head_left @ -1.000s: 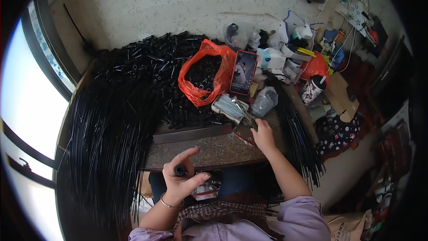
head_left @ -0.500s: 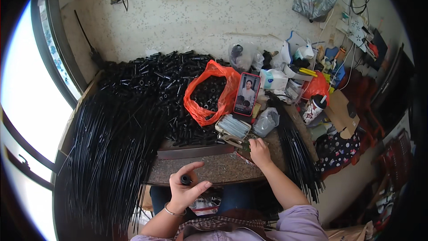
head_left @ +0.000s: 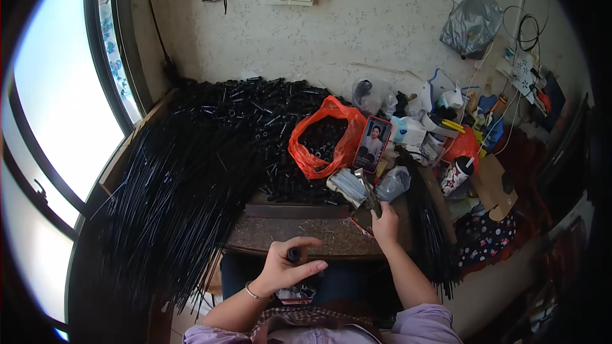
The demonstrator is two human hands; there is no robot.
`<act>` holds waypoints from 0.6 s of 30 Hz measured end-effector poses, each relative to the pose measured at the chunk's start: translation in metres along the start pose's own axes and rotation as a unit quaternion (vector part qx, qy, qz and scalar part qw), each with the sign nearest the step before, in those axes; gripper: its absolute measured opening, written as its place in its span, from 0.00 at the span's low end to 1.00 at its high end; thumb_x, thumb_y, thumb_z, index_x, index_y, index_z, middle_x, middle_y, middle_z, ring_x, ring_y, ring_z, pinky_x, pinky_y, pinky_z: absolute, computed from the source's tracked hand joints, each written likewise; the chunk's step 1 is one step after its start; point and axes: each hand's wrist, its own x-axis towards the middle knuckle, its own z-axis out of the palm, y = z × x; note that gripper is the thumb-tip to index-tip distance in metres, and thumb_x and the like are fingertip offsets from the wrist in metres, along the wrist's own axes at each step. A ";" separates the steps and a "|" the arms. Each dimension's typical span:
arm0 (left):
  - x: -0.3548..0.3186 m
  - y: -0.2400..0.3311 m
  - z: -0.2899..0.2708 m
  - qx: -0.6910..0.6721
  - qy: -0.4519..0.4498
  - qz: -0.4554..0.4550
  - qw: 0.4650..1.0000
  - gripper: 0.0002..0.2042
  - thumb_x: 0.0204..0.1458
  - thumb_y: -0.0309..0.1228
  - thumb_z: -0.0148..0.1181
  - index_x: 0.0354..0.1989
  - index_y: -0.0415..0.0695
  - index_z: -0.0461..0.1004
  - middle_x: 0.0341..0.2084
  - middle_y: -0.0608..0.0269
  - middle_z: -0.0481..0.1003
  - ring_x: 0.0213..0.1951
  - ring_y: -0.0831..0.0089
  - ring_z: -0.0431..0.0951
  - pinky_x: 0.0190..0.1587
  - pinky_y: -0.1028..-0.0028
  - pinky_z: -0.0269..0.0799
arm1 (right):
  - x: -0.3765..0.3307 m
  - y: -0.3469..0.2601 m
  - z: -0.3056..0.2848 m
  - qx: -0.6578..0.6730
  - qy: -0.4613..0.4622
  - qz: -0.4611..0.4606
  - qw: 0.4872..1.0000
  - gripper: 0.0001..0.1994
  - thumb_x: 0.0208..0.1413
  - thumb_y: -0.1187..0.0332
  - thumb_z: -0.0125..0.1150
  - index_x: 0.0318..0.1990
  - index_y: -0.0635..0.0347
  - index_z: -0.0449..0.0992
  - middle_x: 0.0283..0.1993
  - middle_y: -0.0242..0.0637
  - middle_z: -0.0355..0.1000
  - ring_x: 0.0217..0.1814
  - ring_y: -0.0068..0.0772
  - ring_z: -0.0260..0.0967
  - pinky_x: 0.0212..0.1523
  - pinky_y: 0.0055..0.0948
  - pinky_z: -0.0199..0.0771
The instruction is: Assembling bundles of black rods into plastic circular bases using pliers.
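Note:
My left hand (head_left: pixel 285 269) is above the table's front edge, its thumb and index finger spread apart. A short black tubular part (head_left: pixel 294 255) is held in its curled fingers, with the round end showing. My right hand (head_left: pixel 385 223) is closed around the dark handle of a pair of pliers (head_left: pixel 365 186). Their metal head points away from me, over a tray of thin pale sticks (head_left: pixel 349 186); the exact jaw shape is hard to make out. An open red plastic bag (head_left: pixel 305 164) with black parts inside stands beyond the tray.
Black tubular parts (head_left: pixel 236 99) are heaped across the table's back. Long thin black rods (head_left: pixel 159 204) hang over the left edge, another bundle (head_left: pixel 428 236) on the right. A dark metal bar (head_left: pixel 296 211) lies near the front. A phone (head_left: pixel 373 143) and a patterned cup (head_left: pixel 456 175) stand right.
My right hand has raised the pliers, and their head has swung from pointing left to pointing away. My left hand keeps its hold on the tubular part. The whole view has shifted.

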 end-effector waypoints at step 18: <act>-0.019 0.014 0.018 0.079 0.077 0.089 0.990 0.33 0.36 0.39 0.70 0.52 0.37 0.67 0.12 0.69 0.64 0.18 0.87 0.63 0.22 0.85 0.58 | -0.044 -0.201 -0.109 0.699 -0.182 0.212 0.658 0.17 0.43 0.73 0.62 0.37 0.59 0.60 0.31 0.36 0.67 0.32 0.20 0.65 0.34 0.16 0.66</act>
